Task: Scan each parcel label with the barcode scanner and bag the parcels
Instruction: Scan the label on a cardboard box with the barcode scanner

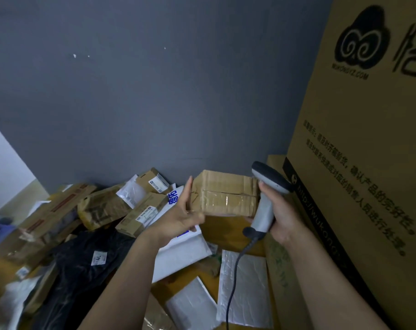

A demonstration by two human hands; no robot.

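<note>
A small taped cardboard parcel is held up in the air in front of me. My left hand holds its left end, fingers stretched up along the side and thumb beneath. My right hand grips the handle of a grey barcode scanner, whose dark head rises just right of the parcel, touching or nearly touching it. The scanner's cable hangs down. No label shows on the parcel's visible faces.
Below lies a heap of parcels: brown boxes with labels, white mailers, bubble mailers, a black bag. A tall printed carton stands at the right. A grey wall is behind.
</note>
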